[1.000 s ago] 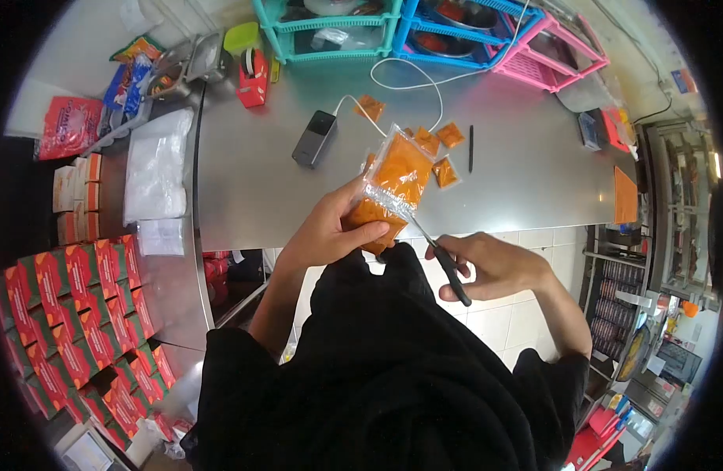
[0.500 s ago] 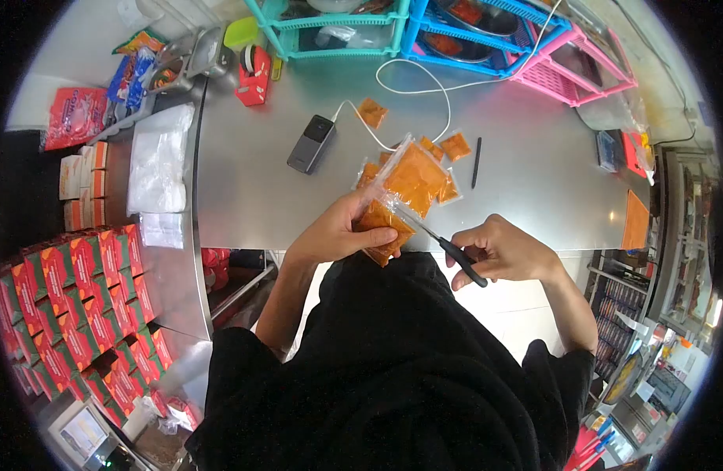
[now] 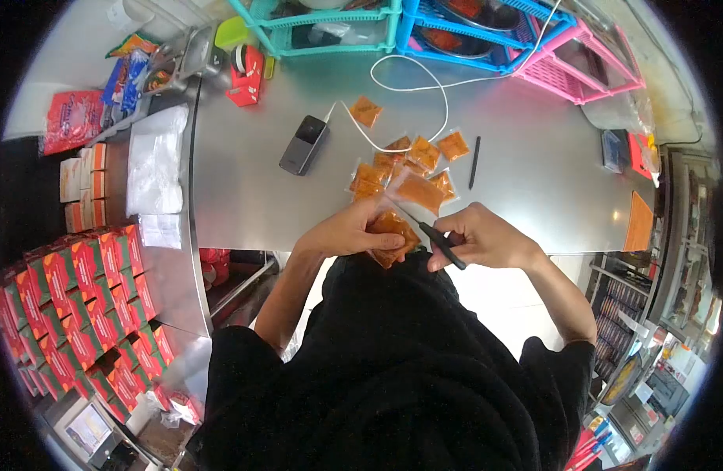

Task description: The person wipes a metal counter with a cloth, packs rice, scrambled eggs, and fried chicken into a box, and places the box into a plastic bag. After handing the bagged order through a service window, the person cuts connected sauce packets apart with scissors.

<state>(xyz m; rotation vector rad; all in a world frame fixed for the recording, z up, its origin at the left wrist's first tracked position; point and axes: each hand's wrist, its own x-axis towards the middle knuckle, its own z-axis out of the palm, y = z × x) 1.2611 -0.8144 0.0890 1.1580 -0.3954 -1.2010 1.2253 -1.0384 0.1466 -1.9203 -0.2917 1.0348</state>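
Note:
My left hand (image 3: 347, 228) is closed on a clear plastic sachet (image 3: 394, 228) of orange-brown paste, near the front edge of the steel table. In my right hand (image 3: 491, 239) are scissors (image 3: 443, 244) with black handles, their blades at the far edge of the held sachet. Just beyond the blades, another filled sachet (image 3: 419, 191) lies tilted over the pile; whether it still joins the held one I cannot tell. Several small sachets (image 3: 367, 181) are heaped behind it, and a single sachet (image 3: 365, 111) rests farther back.
A dark power bank (image 3: 305, 145) with a white cable (image 3: 446, 102) lies at left on the steel table (image 3: 259, 212). To the right is a black pen (image 3: 475, 163). Teal (image 3: 330, 39), blue (image 3: 463, 55) and pink racks (image 3: 573, 71) line the back. Plastic bags (image 3: 157, 161) lie at left.
The far part of the sachet strip has dropped away from my left hand onto the pile. My right hand and the scissors have moved slightly left and up.

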